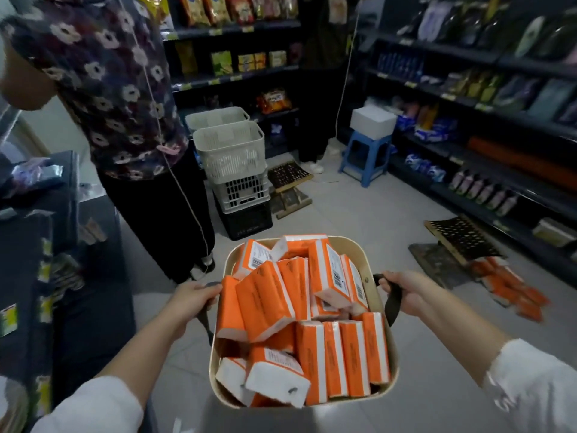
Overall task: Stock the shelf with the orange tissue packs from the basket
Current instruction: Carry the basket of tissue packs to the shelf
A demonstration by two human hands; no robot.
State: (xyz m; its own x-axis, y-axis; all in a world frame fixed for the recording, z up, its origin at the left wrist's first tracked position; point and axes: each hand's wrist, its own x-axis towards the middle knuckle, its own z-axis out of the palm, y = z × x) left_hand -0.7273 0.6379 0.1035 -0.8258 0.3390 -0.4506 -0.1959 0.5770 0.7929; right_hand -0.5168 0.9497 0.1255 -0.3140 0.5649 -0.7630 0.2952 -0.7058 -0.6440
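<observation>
A beige basket [394, 375] hangs in front of me, filled with several orange tissue packs [315, 323]. My left hand [191, 299] grips the dark handle on its left side. My right hand [407, 290] grips the dark strap handle [394, 303] on its right side. More orange tissue packs [512, 287] lie on the floor at the right, below the dark shelf unit [487, 182] along the right wall.
A person in a flowered top [125, 120] stands close at the left. Stacked plastic crates [237, 176] sit ahead in the aisle. A blue stool [367, 156] carries a white box. Low stands [459, 242] sit on the tiled floor near the right shelves.
</observation>
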